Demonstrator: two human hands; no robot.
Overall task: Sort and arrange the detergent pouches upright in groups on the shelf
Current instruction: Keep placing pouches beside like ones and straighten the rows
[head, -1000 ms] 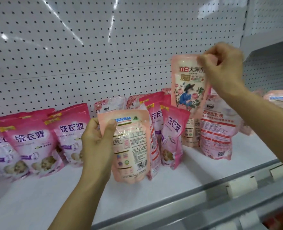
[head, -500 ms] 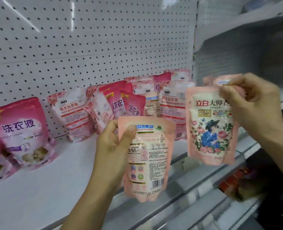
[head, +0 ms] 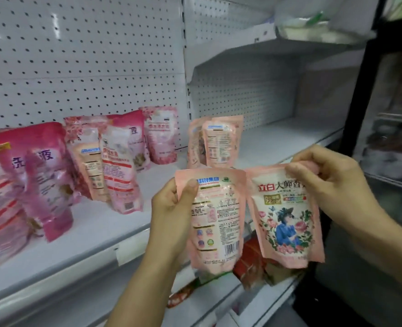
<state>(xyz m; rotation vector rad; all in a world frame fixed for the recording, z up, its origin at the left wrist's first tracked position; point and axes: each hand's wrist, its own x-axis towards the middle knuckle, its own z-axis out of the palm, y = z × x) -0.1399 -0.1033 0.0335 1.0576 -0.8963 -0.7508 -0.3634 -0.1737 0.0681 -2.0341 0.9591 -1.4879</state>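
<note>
My left hand [head: 171,208] grips a pale pink pouch [head: 216,223] by its upper left edge, back label and barcode facing me. My right hand [head: 329,182] pinches the top of a second pale pink pouch [head: 287,223] showing a figure in blue among roses. Both pouches hang side by side in front of the shelf edge [head: 129,234]. Two matching pale pink pouches [head: 218,142] stand upright on the right shelf section. Magenta pouches [head: 37,171] and floral pink ones [head: 119,171] stand and lean on the left section.
White pegboard [head: 77,55] backs the shelf. An upright post [head: 186,67] divides the two sections; the right section's board [head: 289,133] is bare beyond the two pouches. A black frame [head: 360,114] stands at far right. Red packs [head: 254,263] lie on the lower shelf.
The view has swung right along the shelf. Both hands have carried their pouches rightward and closer together, now in front of the right section where two matching pouches stand.
</note>
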